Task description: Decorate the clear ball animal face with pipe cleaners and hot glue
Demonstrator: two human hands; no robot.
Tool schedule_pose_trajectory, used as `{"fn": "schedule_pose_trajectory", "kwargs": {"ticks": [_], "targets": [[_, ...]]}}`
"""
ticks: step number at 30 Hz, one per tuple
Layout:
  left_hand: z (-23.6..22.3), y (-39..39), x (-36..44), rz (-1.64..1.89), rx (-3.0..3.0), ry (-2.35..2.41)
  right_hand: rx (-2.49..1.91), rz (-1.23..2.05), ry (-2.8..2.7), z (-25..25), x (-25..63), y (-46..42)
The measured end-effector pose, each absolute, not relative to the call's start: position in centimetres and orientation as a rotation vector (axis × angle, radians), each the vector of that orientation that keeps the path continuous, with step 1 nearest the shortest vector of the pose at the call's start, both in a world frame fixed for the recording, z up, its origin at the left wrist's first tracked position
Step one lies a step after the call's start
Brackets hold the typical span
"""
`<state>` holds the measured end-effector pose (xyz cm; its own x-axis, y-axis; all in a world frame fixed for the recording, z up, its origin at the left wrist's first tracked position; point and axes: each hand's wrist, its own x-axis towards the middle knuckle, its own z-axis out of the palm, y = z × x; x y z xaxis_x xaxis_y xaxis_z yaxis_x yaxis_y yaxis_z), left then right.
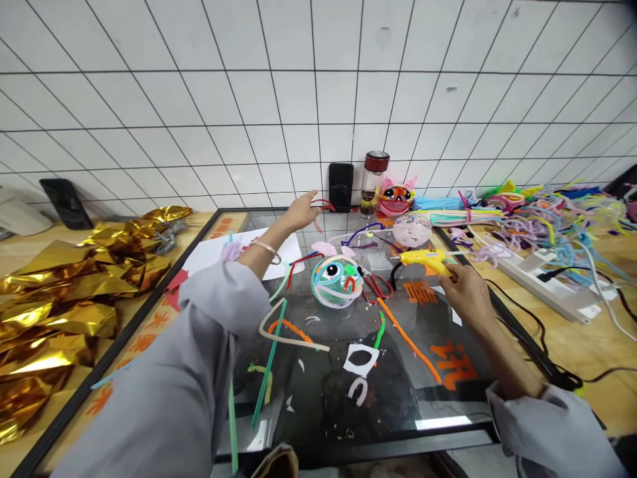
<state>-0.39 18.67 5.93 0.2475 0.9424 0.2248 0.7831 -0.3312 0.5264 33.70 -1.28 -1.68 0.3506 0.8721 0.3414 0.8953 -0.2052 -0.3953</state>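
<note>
My left hand [302, 211] reaches to the back of the glass-topped board, its fingers closed on a bent red pipe cleaner [325, 205]. In my right hand [465, 289] is a yellow hot glue gun [423, 259], its nozzle pointing left and a glue stick showing at the rear. Between the hands sits a clear ball [336, 292] wrapped in pipe cleaners, with a googly eye, a green nose and a red mouth. Red-handled scissors [378, 287] lie partly hidden behind it. A white paper piece with an oval hole [361, 360] lies nearer me.
Gold foil [64, 299] covers the left side. At the back stand a black phone [341, 187], a glass bottle [373, 186] and a pink-eared ball [396, 198]. Right are piled pipe cleaners [527, 212] and a power strip [552, 285] with cords. Loose pipe cleaners [411, 342] lie about.
</note>
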Motion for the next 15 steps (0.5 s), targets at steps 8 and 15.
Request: {"fn": "schedule_pose_trajectory", "kwargs": {"ticks": [8,15], "targets": [[4.1,12.1,-4.6,0.742,2.06,1.694,-2.243,-0.041,-1.574,-3.4,34.8,-1.7],[0.7,8.2,-5.0,0.603,2.122,1.972,-2.222,0.018,-1.644,-3.9,34.7,-1.4]]}}
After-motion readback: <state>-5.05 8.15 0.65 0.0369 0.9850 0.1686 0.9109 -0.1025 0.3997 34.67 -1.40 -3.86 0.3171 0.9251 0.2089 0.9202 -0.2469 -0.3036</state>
